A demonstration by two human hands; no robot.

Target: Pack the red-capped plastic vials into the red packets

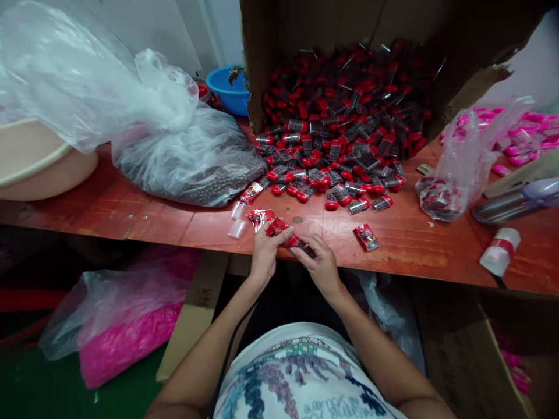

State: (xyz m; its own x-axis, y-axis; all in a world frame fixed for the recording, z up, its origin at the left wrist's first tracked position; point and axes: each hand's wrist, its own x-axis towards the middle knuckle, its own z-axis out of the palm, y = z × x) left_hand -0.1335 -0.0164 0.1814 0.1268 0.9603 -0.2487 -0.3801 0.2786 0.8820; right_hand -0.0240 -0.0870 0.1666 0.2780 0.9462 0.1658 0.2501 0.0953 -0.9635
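My left hand [264, 256] is closed at the table's front edge, pinching a red printed label [276, 227]. Close beside it, my right hand [322, 265] grips a small clear container [309, 251] with dark contents and a red end. The label and the container meet between my fingers; whether one is around the other I cannot tell. Just beyond my left hand lie more red printed labels [259, 216] and clear plastic pieces [237, 228]. A red printed packet [367, 237] lies to the right of my hands.
A tipped cardboard box [257, 70] spills a heap of red-capped containers [332, 139] onto the table [196, 230]. Left of it are a bag of dark beads [192, 157], a blue basin [229, 90] and a cream tub [39, 160]. At right are a plastic bag [458, 157] and a white roll [500, 251].
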